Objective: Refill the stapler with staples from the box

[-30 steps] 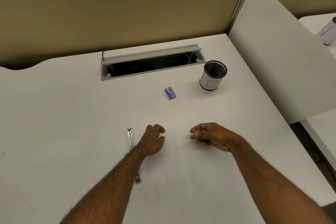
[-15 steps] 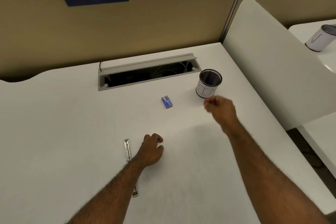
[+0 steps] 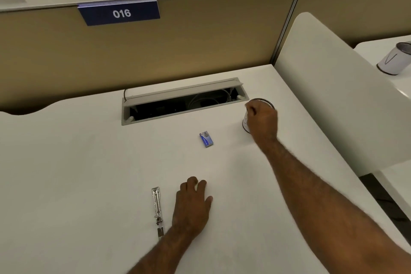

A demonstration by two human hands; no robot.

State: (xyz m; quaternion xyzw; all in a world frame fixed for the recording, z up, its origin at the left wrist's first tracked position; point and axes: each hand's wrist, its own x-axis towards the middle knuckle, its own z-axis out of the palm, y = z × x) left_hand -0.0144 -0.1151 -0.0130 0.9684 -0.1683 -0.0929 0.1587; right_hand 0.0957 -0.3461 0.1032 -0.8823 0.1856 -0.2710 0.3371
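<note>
A silver stapler (image 3: 156, 209) lies opened out flat on the white desk (image 3: 77, 173), pointing away from me. My left hand (image 3: 191, 204) rests on the desk just right of it, fingers loosely curled, holding nothing. The small blue staple box (image 3: 206, 139) lies closed near the desk's middle, apart from both hands. My right hand (image 3: 262, 121) is stretched out to the far right, fingers pinched together over the rim of a white mesh pen cup (image 3: 266, 102). Nothing shows between its fingers, and the hand hides most of the cup.
An open cable tray (image 3: 184, 104) is sunk into the desk behind the box. A tan partition with a blue "016" sign (image 3: 120, 13) closes the back. A white curved divider (image 3: 333, 95) bounds the right side; another cup (image 3: 394, 58) stands on the neighbouring desk.
My right hand has travelled from the near desk, beside my left hand, up and right to the pen cup's rim. My left hand and the stapler stayed put. The view tilted upward.
</note>
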